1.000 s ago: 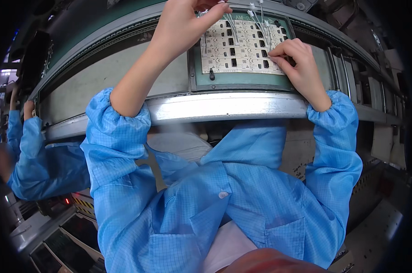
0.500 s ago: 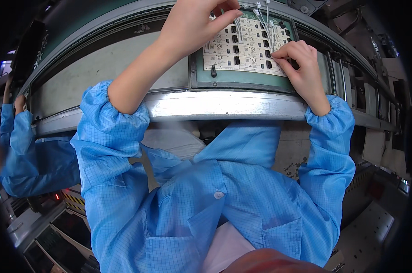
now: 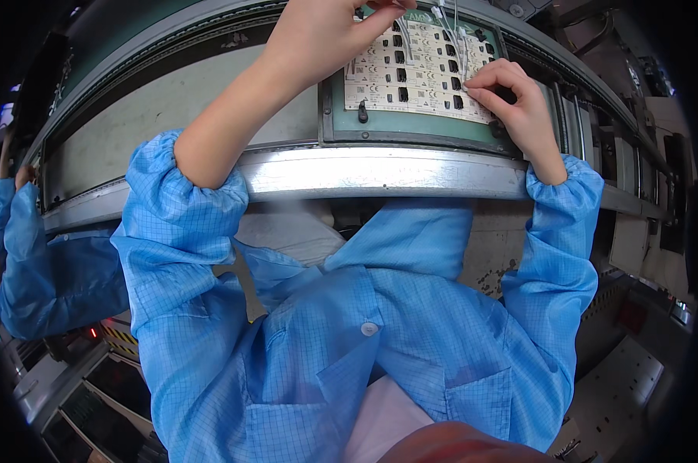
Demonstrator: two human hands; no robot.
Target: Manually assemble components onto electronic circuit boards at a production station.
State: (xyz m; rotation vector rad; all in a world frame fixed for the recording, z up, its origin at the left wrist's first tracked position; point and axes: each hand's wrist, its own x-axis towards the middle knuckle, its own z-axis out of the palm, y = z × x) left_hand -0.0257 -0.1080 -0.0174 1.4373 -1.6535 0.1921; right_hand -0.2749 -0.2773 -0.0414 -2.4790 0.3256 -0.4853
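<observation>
A white circuit board panel [image 3: 387, 95] with rows of black connectors lies in a green fixture tray [image 3: 418, 130] with a dark frame. My right hand [image 3: 522, 100] is at the panel's right side, thumb and forefinger pinched at a black connector [image 3: 458, 101]. A thin white wire [image 3: 464, 58] runs down to those fingertips. My left hand [image 3: 329, 38] reaches over the panel's far left, cut by the upper edge of the view. Its thumb and fingers are pinched together; what they hold is hidden. More pale wires [image 3: 405, 38] lie across the panel beside it.
The tray rests on a conveyor with a shiny metal rail [image 3: 380, 170] between it and my body. A black knob [image 3: 363, 113] stands at the tray's near left. To the left, another person in a blue sleeve [image 3: 63, 270] is beside the line.
My right hand has shifted slightly up and right along the panel, still pinched. My left hand has moved a little up, its fingertips drawn closer together. The view has shifted slightly.
</observation>
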